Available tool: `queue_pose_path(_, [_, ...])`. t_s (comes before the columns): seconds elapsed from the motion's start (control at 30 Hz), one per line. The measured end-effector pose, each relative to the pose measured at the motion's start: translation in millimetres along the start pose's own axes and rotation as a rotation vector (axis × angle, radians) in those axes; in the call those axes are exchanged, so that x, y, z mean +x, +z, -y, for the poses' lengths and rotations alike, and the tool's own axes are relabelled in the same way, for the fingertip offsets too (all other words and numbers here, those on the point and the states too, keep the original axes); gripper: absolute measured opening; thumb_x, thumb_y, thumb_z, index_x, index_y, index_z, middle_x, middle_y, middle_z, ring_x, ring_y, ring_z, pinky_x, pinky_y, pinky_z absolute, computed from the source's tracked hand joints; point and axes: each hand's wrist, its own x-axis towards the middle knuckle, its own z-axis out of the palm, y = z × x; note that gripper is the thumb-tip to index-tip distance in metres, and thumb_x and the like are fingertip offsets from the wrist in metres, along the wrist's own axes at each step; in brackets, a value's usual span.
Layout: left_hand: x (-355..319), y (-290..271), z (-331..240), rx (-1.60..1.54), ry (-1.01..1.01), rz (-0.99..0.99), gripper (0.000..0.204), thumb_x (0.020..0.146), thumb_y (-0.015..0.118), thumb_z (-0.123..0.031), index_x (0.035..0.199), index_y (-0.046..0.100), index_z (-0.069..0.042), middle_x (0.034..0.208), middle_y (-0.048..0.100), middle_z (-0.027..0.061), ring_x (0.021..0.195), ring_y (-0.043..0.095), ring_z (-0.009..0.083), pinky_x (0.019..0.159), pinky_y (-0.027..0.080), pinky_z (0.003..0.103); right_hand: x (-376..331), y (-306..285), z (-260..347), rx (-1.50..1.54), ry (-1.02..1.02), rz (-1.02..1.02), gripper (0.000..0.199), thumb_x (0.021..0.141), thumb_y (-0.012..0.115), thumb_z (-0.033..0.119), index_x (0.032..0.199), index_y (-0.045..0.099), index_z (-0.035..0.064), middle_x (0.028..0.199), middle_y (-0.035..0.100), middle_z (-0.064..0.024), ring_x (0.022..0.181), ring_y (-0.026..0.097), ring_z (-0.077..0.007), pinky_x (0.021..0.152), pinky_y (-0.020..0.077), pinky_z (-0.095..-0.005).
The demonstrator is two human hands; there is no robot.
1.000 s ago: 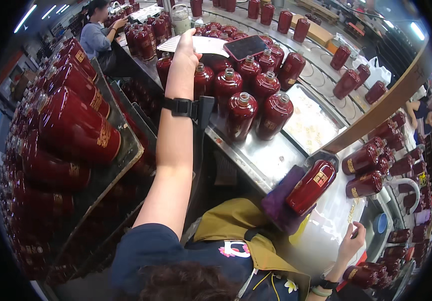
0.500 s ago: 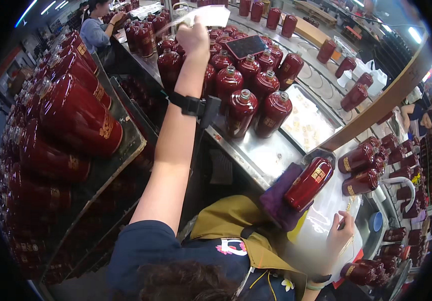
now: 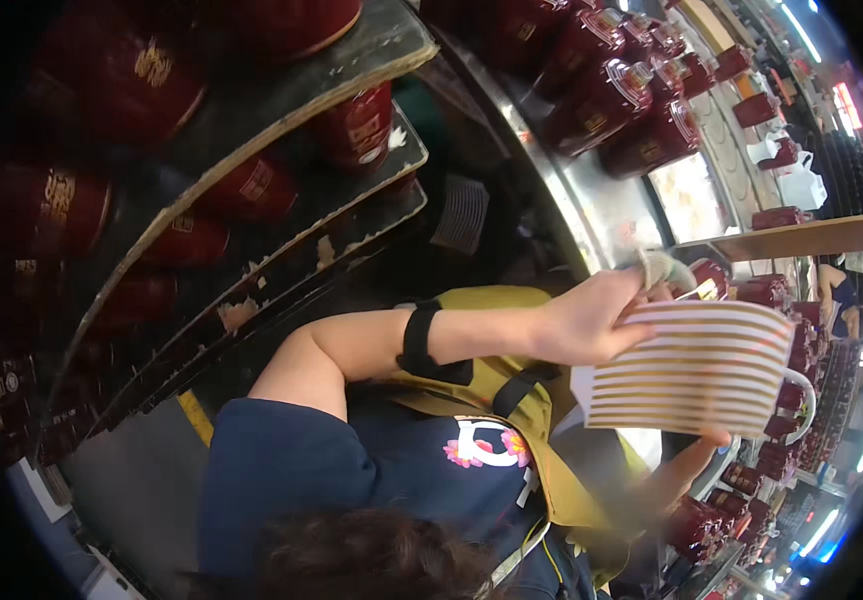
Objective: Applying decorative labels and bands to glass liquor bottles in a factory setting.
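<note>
1. A striped sheet [image 3: 691, 372] sits between three and four o'clock.
2. The left hand [image 3: 591, 318], fingers curled in, pinches its ten o'clock corner.
3. The right hand [image 3: 684, 468] is at its six o'clock edge; blur hides its spread and grip.
4. Red bottles [image 3: 596, 108] crowd one o'clock.

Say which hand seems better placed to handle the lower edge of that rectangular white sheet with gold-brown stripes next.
Probably the right hand: one fingertip is at the lower edge of the sheet, while the left hand grips its upper left part.
</note>
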Motion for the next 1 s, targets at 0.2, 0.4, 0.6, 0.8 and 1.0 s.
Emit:
queue_pose_path(0.2, [-57.3,-13.8,32.3,-0.189,-0.228,-0.085,0.051,0.093,0.075,-0.012,0.135,0.05,0.001,0.092,0.072,0.0096,0.083,0.068,0.0129,0.078,0.054,0.03,-37.1,19.2,-43.8,0.113,0.22,-0.09,0.046,0.095,0.074,0.028,0.123,0.063,-0.0061,0.107,0.058,-0.0091,0.091,0.057,-0.0196,0.079,0.0473,-0.0329])
queue_pose_path(0.4, [-68.8,-48.3,70.8,-0.106,-0.309,-0.152,0.036,0.103,0.066,-0.023,0.129,0.055,0.0,0.1,0.071,0.0077,0.092,0.067,0.0116,0.084,0.055,0.03,-31.0,24.0,-38.7,0.058,0.186,-0.118,0.056,0.092,0.078,0.027,0.13,0.06,-0.0097,0.12,0.065,-0.0153,0.102,0.066,-0.0249,0.087,0.056,-0.0373])
queue_pose_path(0.6, [-89.3,-102.6,126.0,0.308,-0.412,-0.267,0.039,0.095,0.071,-0.022,0.124,0.062,0.002,0.099,0.075,0.0127,0.092,0.072,0.0185,0.085,0.057,0.033,-33.8,15.7,-9.2,-0.074,0.088,-0.291,0.065,0.093,0.076,0.032,0.137,0.057,-0.0107,0.13,0.065,-0.0181,0.112,0.066,-0.0264,0.097,0.0543,-0.0376])
queue_pose_path(0.8, [-97.8,-142.7,149.7,0.37,-0.474,-0.378,0.043,0.091,0.07,-0.019,0.126,0.063,0.004,0.107,0.075,0.0141,0.097,0.072,0.0237,0.091,0.055,0.035,-57.2,6.3,-0.1,-0.025,-0.009,-0.286,0.065,0.094,0.075,0.034,0.139,0.057,-0.01,0.132,0.064,-0.0176,0.114,0.065,-0.0267,0.099,0.0532,-0.0377])
queue_pose_path(1.0, [-11.5,-181.2,183.9,0.402,-0.385,-0.776,0.044,0.089,0.068,-0.014,0.128,0.061,0.003,0.115,0.071,0.0193,0.106,0.068,0.0298,0.09,0.052,0.038,-61.7,-9.5,-3.7,0.073,0.025,-0.321,0.065,0.095,0.074,0.035,0.141,0.056,-0.0086,0.136,0.062,-0.0169,0.117,0.064,-0.0266,0.101,0.0518,-0.0377])
